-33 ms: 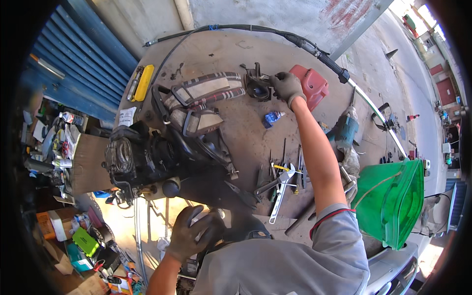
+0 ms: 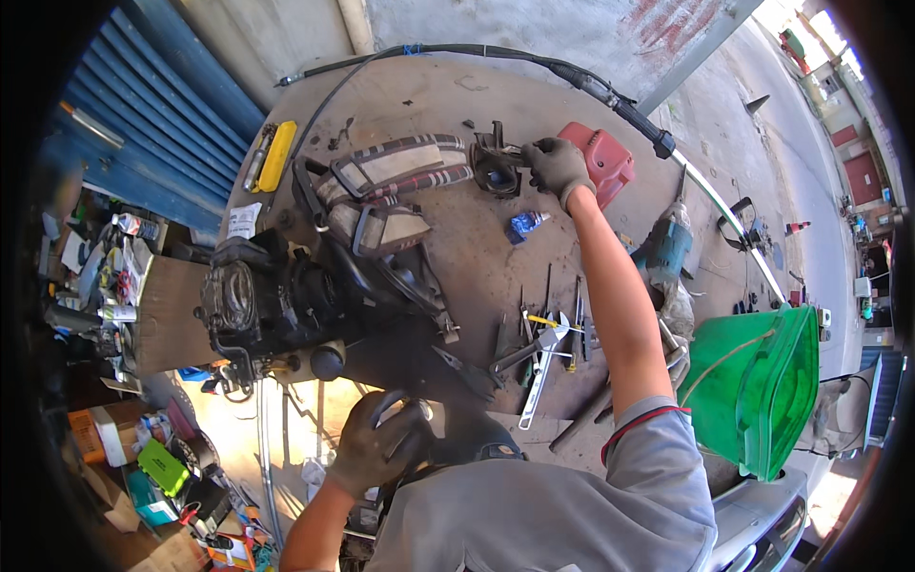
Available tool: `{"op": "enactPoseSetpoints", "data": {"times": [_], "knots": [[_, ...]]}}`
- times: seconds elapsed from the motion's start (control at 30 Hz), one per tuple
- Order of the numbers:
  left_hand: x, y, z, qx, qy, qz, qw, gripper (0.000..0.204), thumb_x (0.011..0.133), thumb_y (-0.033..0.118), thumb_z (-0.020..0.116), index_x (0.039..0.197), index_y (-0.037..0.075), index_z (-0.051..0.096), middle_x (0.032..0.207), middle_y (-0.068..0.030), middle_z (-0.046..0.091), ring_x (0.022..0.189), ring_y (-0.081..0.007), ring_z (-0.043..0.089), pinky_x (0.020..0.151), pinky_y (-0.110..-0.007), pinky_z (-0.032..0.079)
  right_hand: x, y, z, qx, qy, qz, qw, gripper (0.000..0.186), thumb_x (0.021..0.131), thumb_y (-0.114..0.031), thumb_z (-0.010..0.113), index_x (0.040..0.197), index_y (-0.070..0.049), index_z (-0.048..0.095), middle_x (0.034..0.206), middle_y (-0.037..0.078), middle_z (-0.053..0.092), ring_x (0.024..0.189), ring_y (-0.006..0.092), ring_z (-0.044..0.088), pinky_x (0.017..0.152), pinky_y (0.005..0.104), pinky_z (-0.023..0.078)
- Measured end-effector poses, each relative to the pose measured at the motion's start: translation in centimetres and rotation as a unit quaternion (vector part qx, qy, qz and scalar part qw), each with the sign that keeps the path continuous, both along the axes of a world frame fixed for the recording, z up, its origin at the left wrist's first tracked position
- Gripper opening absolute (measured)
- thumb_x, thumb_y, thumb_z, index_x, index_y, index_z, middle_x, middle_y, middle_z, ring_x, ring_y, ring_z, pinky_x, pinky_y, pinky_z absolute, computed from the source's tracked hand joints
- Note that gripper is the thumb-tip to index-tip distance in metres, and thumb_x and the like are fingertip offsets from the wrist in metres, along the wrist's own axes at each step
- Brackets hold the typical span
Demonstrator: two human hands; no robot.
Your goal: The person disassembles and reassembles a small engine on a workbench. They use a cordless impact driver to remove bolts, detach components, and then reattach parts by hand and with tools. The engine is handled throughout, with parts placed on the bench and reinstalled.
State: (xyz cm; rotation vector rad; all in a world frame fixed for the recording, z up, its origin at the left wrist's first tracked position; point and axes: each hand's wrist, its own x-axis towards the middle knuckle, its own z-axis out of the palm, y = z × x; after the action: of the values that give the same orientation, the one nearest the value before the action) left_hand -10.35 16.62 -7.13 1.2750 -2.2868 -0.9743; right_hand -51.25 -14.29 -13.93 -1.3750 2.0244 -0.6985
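My right hand [image 2: 558, 166], in a grey-brown work glove, is at the far side of the table with its fingers closed on the edge of a black plastic housing [image 2: 497, 177] with a round opening. Just right of that hand lies a red plastic cover [image 2: 608, 160]. A small blue crumpled packet or tube [image 2: 523, 226] rests nearer to me. Close to my body, my gloved left hand [image 2: 376, 443] has curled fingers. Something pale shows between them, too hidden to name. Beyond it stands a dark, greasy engine unit [image 2: 253, 305].
A plaid padded strap harness [image 2: 396, 167] lies left of centre. An adjustable wrench [image 2: 541, 377], pliers [image 2: 467, 372] and several screwdrivers are nearer. A teal power drill [image 2: 670, 250] and green bin [image 2: 748, 386] stand right. A long black hose [image 2: 457, 50] arcs along the back.
The black housing has shifted slightly toward me in my right hand's grip. My left hand stays near my body, and the whole view has moved a little.
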Motion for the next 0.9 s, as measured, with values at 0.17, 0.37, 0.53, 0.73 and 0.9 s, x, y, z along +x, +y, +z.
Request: {"op": "enactPoseSetpoints", "data": {"times": [0.17, 0.37, 0.53, 0.73, 0.9], "knots": [[-5.3, -1.7, -5.1, 0.089, 0.030, -0.008, 0.996, 0.051, 0.084, 0.021, 0.080, 0.131, 0.007, 0.065, 0.130, -0.0188, 0.061, 0.120, -0.0350, 0.061, 0.104, -0.044, 0.050, 1.6, 5.2, 5.7, 0.033, -0.032, 0.016, 0.999, 0.044, 0.084, -0.040, 0.066, 0.100, -0.001, 0.077, 0.082, 0.018, 0.075, 0.074, 0.0270, 0.074, 0.076, 0.0378, 0.057], [-12.3, -5.0, -14.5, 0.300, 0.252, 0.082, 0.916, 0.050, 0.092, 0.023, 0.073, 0.136, 0.006, 0.055, 0.127, -0.0140, 0.060, 0.117, -0.0281, 0.063, 0.102, -0.043, 0.051, 1.9, 7.0, 6.9, 0.026, 0.074, 0.058, 0.995, 0.044, 0.082, -0.042, 0.068, 0.097, -0.002, 0.078, 0.083, 0.018, 0.075, 0.078, 0.0309, 0.074, 0.076, 0.0391, 0.057], [-17.9, -10.6, -16.9, 0.506, 0.563, 0.235, 0.610, 0.034, 0.098, 0.029, 0.065, 0.125, 0.010, 0.057, 0.121, -0.0099, 0.061, 0.112, -0.0260, 0.063, 0.103, -0.046, 0.049, 2.4, 11.9, 7.3, 0.038, 0.000, 0.014, 0.999, 0.041, 0.085, -0.042, 0.067, 0.092, -0.003, 0.077, 0.081, 0.018, 0.074, 0.078, 0.0327, 0.074, 0.075, 0.0411, 0.056], [-23.3, -14.6, -22.7, 0.483, 0.564, 0.339, 0.578, 0.025, 0.103, 0.032, 0.056, 0.124, 0.020, 0.057, 0.115, -0.0032, 0.062, 0.102, -0.0197, 0.063, 0.094, -0.038, 0.052, 1.1, 20.4, 3.3, -0.018, 0.019, 0.017, 1.000, 0.038, 0.089, -0.039, 0.068, 0.090, -0.002, 0.072, 0.077, 0.019, 0.071, 0.076, 0.0360, 0.071, 0.071, 0.0442, 0.053], [-21.9, -17.0, -31.5, 0.445, 0.611, 0.244, 0.608, 0.036, 0.106, 0.021, 0.042, 0.136, 0.014, 0.059, 0.132, -0.0081, 0.065, 0.111, -0.0227, 0.066, 0.101, -0.038, 0.050, 2.2, 24.9, -0.4, -0.013, -0.038, 0.069, 0.997, 0.032, 0.094, -0.029, 0.069, 0.104, 0.001, 0.068, 0.090, 0.019, 0.072, 0.082, 0.0264, 0.069, 0.075, 0.0385, 0.053]]}}
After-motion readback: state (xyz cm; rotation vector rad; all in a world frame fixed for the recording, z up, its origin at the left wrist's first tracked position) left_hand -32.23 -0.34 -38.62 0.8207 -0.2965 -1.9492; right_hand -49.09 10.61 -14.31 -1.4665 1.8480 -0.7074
